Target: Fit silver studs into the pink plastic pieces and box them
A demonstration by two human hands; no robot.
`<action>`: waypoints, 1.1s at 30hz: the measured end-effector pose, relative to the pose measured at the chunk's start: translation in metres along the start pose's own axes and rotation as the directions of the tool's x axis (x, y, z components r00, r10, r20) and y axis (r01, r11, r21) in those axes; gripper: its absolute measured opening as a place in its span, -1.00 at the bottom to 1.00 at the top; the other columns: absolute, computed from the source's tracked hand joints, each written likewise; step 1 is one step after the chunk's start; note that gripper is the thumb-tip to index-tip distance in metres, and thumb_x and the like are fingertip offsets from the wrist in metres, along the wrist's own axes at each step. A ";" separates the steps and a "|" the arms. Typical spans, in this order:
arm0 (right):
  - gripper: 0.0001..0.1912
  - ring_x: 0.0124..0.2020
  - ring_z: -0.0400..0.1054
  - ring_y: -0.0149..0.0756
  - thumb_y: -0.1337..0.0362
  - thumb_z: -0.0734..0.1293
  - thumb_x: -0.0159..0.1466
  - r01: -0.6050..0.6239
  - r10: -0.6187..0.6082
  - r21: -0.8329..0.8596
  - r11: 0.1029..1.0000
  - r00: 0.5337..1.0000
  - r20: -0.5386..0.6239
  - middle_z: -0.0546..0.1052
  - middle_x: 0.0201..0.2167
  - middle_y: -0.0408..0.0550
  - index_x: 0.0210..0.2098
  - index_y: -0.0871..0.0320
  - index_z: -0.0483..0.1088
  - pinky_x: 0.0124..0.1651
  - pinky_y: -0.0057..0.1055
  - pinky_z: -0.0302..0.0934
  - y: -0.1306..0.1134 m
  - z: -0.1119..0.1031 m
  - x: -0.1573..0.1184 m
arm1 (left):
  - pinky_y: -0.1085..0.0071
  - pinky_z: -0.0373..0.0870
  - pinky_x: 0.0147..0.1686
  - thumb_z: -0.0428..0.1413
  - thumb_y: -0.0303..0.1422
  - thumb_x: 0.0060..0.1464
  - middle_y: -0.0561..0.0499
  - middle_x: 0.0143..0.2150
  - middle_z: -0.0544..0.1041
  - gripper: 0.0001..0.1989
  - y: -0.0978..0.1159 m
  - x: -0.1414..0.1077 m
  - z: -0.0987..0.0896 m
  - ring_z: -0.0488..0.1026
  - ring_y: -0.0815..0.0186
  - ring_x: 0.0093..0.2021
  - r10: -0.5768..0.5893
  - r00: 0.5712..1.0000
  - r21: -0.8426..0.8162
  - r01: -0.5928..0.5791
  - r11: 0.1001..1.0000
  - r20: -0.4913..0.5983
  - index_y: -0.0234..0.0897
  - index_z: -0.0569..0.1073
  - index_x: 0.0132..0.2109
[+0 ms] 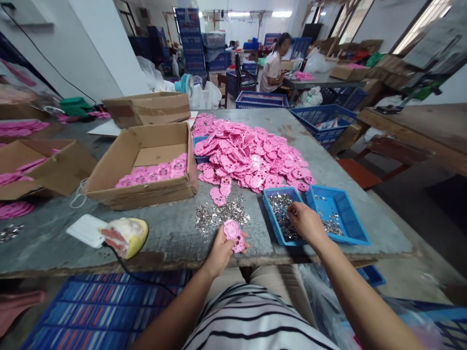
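My left hand (pixel 222 248) grips a pink plastic piece (pixel 234 235) with a wavy outline and small holes, held just above the table's front edge. Over the left blue tray (pixel 280 239), my right hand (pixel 303 218) has its fingertips pinched among small shiny metal parts (pixel 285 214); whether one is between the fingers is hidden. To its right, a second blue tray (pixel 359 228) holds fewer metal bits. A loose scatter of metal parts (pixel 222 214) lies beyond my left hand. Behind it rises a big heap of pink pieces (pixel 244 150).
An open cardboard box (pixel 164 192) with rows of pink pieces stands left of the heap. Nearer the front left lies a yellow and white object (pixel 133 238) with a black cord. Another person (pixel 272 70) sits at a far table. Blue crates (pixel 324 121) stand on the floor.
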State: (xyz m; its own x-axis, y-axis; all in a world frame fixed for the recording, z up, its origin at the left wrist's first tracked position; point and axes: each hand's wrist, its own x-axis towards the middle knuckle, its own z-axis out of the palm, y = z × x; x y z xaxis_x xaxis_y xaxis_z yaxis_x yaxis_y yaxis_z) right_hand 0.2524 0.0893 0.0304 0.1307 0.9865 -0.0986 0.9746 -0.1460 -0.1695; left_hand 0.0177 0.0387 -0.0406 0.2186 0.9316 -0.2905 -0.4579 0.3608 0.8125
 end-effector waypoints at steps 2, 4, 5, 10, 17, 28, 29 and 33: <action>-0.81 -0.21 0.43 -0.21 0.39 0.18 0.31 0.017 -0.017 0.002 1.000 1.000 -0.015 0.53 -0.19 0.04 -0.23 0.15 0.44 -0.26 -0.41 0.12 0.002 0.002 -0.001 | 0.40 0.41 -0.45 0.15 -0.39 -0.15 0.02 -0.29 0.57 -0.57 -0.001 0.000 0.000 0.53 0.29 -0.41 0.009 1.000 -0.002 -0.009 1.000 -0.004 -0.23 0.23 -0.08; -0.80 -0.23 0.43 -0.23 0.40 0.18 0.32 0.022 -0.022 0.006 1.000 1.000 -0.020 0.52 -0.21 0.03 -0.23 0.15 0.43 -0.28 -0.42 0.11 0.003 0.003 -0.002 | 0.40 0.40 -0.44 0.15 -0.39 -0.15 0.01 -0.30 0.57 -0.55 -0.001 -0.001 -0.001 0.52 0.29 -0.42 0.011 1.000 -0.003 -0.011 1.000 -0.005 -0.24 0.23 -0.06; -0.80 -0.24 0.43 -0.23 0.40 0.17 0.32 0.019 -0.019 0.010 1.000 1.000 -0.019 0.52 -0.21 0.03 -0.22 0.15 0.43 -0.28 -0.42 0.11 0.003 0.003 -0.003 | 0.40 0.40 -0.45 0.16 -0.38 -0.16 0.01 -0.31 0.57 -0.53 -0.001 -0.001 -0.001 0.52 0.29 -0.42 0.010 1.000 -0.005 -0.010 1.000 -0.005 -0.24 0.23 -0.05; -0.80 -0.22 0.42 -0.19 0.40 0.15 0.34 0.015 -0.014 0.054 0.998 1.000 -0.021 0.52 -0.17 0.09 -0.20 0.19 0.41 -0.30 -0.40 0.09 0.002 0.003 -0.006 | 0.40 0.36 -0.46 0.17 -0.37 -0.18 -0.02 -0.32 0.57 -0.46 -0.001 -0.002 0.000 0.51 0.26 -0.43 0.021 1.000 -0.020 -0.021 1.000 -0.005 -0.28 0.23 0.01; -0.81 -0.24 0.43 -0.20 0.37 0.17 0.31 0.051 -0.036 0.123 0.991 0.992 -0.120 0.52 -0.24 0.07 -0.29 0.16 0.41 -0.28 -0.40 0.13 0.006 0.007 -0.008 | 0.43 0.31 -0.51 0.14 -0.35 -0.19 -0.03 -0.33 0.58 -0.51 -0.002 -0.004 -0.001 0.49 0.29 -0.48 0.042 0.999 -0.015 -0.042 0.999 -0.006 -0.30 0.25 -0.05; -0.84 -0.50 0.28 -0.36 0.50 0.25 -0.01 0.310 -0.301 0.653 0.691 0.945 -0.130 0.42 -0.59 -0.19 -0.57 0.12 0.35 -0.38 -0.46 0.11 -0.064 0.028 -0.021 | 0.48 0.26 -0.57 0.13 -0.35 -0.19 0.02 -0.40 0.55 -0.54 -0.007 -0.003 -0.007 0.47 0.31 -0.52 0.087 0.994 -0.045 -0.090 0.995 -0.070 -0.30 0.27 -0.07; -0.83 -0.53 0.25 -0.38 0.51 0.25 -0.03 0.287 -0.288 0.706 0.648 0.950 -0.121 0.40 -0.62 -0.21 -0.61 0.13 0.33 -0.40 -0.47 0.09 -0.076 0.027 -0.019 | 0.48 0.26 -0.58 0.15 -0.35 -0.19 0.03 -0.42 0.55 -0.54 0.000 -0.004 -0.008 0.47 0.31 -0.53 0.087 0.992 -0.048 -0.091 0.995 -0.091 -0.29 0.27 -0.07; -0.80 -0.67 0.10 -0.46 0.53 0.24 0.00 0.052 -0.160 0.828 0.558 0.986 0.046 0.25 -0.75 -0.28 -0.65 0.13 0.24 -0.52 -0.50 0.02 -0.116 0.017 0.012 | 0.49 0.19 -0.65 0.12 -0.17 0.03 0.02 -0.49 0.50 -0.64 0.057 0.008 -0.008 0.40 0.34 -0.61 0.068 0.981 -0.082 -0.084 0.993 -0.183 -0.32 0.31 -0.12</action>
State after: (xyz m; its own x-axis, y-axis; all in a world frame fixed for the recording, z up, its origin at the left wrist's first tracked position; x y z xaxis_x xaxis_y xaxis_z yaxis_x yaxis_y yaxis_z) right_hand 0.1379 0.1172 0.0321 -0.0356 0.9927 -0.1149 0.4007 -0.0911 -0.9117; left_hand -0.0136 0.0674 -0.0014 0.0253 0.9464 -0.3221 -0.5439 0.2833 0.7898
